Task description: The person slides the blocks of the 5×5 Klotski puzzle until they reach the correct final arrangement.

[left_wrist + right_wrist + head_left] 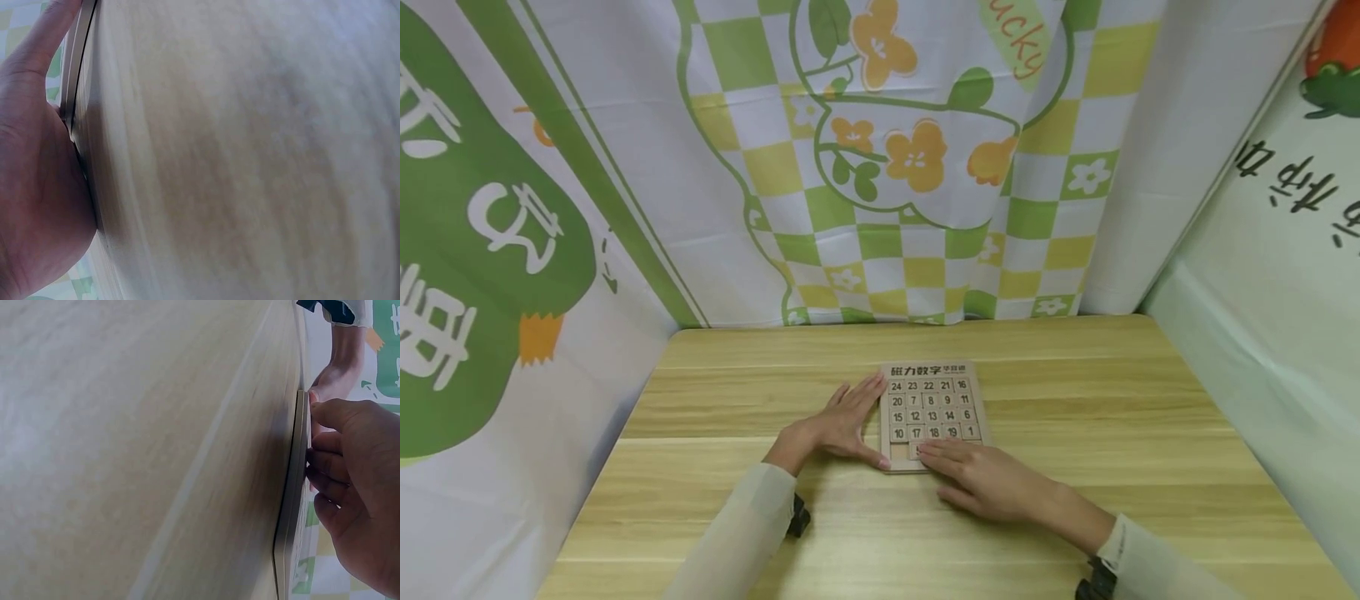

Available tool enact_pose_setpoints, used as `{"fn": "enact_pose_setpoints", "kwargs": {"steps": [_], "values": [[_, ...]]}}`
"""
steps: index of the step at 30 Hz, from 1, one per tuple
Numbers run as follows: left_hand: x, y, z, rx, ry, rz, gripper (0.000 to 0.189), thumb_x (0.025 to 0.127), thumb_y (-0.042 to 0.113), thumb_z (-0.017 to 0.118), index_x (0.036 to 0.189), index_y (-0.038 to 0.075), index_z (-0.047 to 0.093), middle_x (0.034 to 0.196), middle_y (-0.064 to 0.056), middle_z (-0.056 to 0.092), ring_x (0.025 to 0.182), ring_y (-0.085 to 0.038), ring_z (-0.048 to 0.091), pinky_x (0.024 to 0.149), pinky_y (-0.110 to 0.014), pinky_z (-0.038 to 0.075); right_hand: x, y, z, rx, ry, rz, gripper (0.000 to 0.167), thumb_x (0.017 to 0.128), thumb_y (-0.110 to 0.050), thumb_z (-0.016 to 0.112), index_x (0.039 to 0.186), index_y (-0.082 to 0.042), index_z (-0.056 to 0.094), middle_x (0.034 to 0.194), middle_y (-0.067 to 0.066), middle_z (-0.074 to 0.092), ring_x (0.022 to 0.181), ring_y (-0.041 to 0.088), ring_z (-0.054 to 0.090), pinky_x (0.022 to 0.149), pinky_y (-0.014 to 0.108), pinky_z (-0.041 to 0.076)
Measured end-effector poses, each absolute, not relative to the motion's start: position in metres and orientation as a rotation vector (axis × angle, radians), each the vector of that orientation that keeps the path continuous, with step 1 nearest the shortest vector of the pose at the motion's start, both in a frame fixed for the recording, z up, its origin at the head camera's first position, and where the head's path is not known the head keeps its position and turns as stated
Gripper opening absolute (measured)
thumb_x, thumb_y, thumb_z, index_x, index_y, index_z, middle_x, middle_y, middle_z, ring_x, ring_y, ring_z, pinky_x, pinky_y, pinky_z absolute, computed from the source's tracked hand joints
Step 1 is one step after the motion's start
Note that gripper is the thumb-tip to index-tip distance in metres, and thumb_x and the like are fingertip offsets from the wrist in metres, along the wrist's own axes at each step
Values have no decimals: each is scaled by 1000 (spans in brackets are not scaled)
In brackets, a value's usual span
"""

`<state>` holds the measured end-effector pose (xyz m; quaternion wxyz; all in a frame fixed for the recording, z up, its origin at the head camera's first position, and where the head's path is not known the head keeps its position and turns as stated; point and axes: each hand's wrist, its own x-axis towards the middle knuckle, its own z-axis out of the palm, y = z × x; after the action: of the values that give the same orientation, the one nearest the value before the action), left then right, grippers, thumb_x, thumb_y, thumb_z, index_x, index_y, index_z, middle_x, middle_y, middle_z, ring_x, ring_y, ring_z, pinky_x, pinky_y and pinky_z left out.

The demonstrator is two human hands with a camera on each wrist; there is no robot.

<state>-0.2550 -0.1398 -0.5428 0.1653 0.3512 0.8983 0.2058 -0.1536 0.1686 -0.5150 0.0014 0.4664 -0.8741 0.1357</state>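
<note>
A wooden number slide puzzle lies flat on the table, its numbered tiles in rows. At its left side, my left hand touches the frame with extended fingers at the upper left edge and the thumb by the lower left corner. My right hand lies over the lower right part, fingertips on the bottom row, where they cover most of that row. Beside them a partly covered tile shows, with a bare gap at the bottom left corner. In the right wrist view, the fingers bend slightly over the puzzle's edge.
The wood-grain table extends around the puzzle on all sides. Behind it hangs a green and yellow checked cloth. Printed white cloths stand at the left and right, and a dark wrist device sits on the left sleeve.
</note>
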Motion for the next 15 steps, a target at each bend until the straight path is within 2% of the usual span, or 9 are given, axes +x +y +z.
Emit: {"fn": "enact_pose_setpoints", "kwargs": {"steps": [4,8,15], "values": [[-256,-141,-545,1025,2563,588,145,73,87,73,170,6,2,178,-15,-5,165,-34,-1,130,-62,-3,-155,170,-515,1472,-2739,418,55,107,-34,63,152,-3,56,157,13,55,144,33,54,118,52,45],[-260,-142,-558,1035,2584,598,147,71,92,69,171,11,-1,179,-11,-7,165,-30,-3,130,-62,-4,-156,170,-513,1476,-2734,416,53,107,-34,64,150,-4,58,155,13,57,142,32,55,117,52,46],[-265,-143,-567,1013,2594,573,148,69,91,71,171,17,-5,178,-3,-12,165,-23,-7,131,-57,-7,-159,169,-509,1471,-2745,437,53,107,-35,64,150,-4,58,154,13,58,141,34,57,116,53,47]]}}
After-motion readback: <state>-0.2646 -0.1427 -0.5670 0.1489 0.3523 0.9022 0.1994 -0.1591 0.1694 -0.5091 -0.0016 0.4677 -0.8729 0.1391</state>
